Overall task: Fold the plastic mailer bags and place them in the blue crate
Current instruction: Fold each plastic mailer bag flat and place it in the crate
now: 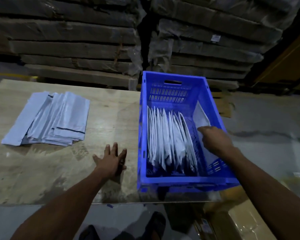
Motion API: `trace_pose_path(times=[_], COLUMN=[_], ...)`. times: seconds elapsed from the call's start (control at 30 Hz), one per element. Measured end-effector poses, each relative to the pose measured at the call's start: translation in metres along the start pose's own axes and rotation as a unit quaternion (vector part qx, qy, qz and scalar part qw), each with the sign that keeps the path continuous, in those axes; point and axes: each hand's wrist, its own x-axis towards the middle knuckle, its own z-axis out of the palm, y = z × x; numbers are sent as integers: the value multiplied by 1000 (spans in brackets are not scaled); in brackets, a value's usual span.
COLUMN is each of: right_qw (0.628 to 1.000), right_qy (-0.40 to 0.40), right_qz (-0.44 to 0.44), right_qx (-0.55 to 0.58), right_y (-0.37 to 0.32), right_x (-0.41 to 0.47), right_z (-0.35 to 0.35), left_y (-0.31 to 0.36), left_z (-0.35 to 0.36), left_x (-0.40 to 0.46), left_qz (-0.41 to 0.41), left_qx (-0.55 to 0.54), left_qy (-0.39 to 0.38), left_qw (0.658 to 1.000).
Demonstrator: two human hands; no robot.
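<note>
Two bare forearms are reaching up from the bottom of the frame. I am resting my left hand [111, 161] flat on the pale wooden tabletop [111, 111] at lower centre, fingers straight and spread, holding nothing. My right hand [215, 140] is dipping into the blue perforated plastic crate [185, 181] at centre right, touching a white folded mailer bag [202, 119] that is leaning against the right wall; I cannot tell whether its fingers are gripping it. A row of folded white plastic mailer bags [170, 141] is standing on edge inside the crate. A loose pile of flat grey-white mailers [48, 118] is lying at left, well apart. Stacked wrapped brown cartons [76, 40] are filling the top.
</note>
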Motion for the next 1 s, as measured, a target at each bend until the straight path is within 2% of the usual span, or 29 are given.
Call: trace_pose_path(times=[0.17,0.3,0.4,0.5,0.67,0.83,1.0], right_qw=[998,995,993,981,934,912,934], right_qy=[-19,-2,55,159,290,276,122], right_qz=[-51,-66,-41,-44,-138,-243,-309], right_qx=[31,77,95,104,154,181,132], right_y=[-16,-30,-43,-64,-134,-235,-330], right_x=[3,4,-5,-13,7,38,61], right_z=[26,38,35,19,-25,-59,-42], left_y=[2,1,-1,-7,-46,-113,-172], left_z=[-1,1,4,16,45,64,66], left_x=[0,-2,-2,-3,-16,-38,-47], left_qz=[-2,3,6,20,62,-37,-88], left_qx=[8,7,2,26,19,-37,-62], left_qy=[-11,-6,7,47,194,258,273], left_qw=[1000,1000,1000,998,979,965,956])
